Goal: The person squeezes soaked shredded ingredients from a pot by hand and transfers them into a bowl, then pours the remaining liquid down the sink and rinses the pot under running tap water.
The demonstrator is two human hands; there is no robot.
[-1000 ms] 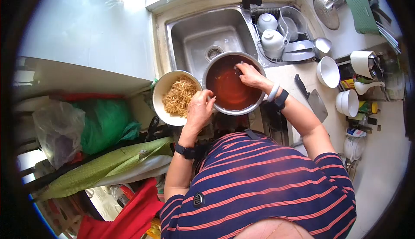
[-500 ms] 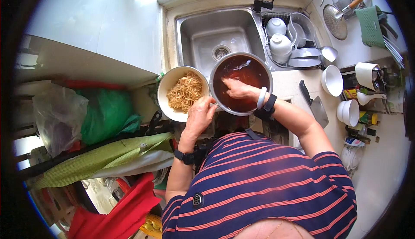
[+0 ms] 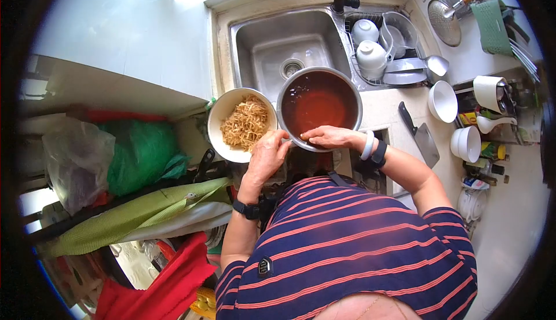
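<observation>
A white bowl (image 3: 217,136) filled with a heap of tan shredded strips (image 3: 245,122) sits left of a round metal basin (image 3: 358,97). My left hand (image 3: 267,153) is curled at the bowl's near right rim, fingers closed on its edge. In the basin is reddish-brown, see-through liquid (image 3: 320,107). Over the basin's near rim lies my right hand (image 3: 333,137), its fingers drawn together and pointing left. A small brownish bit shows at its fingertips, too small to name.
Behind the basin is a steel sink (image 3: 284,42) with a black faucet (image 3: 346,1). A dish rack with white bowls (image 3: 370,55) stands right of it. A cleaver (image 3: 425,143) lies on the right counter, near white bowls (image 3: 443,102). Green cloth (image 3: 133,213) hangs at left.
My right hand has come out of the liquid back to the basin's near rim. The liquid's surface shows fresh bubbles. My left hand stays at the bowl.
</observation>
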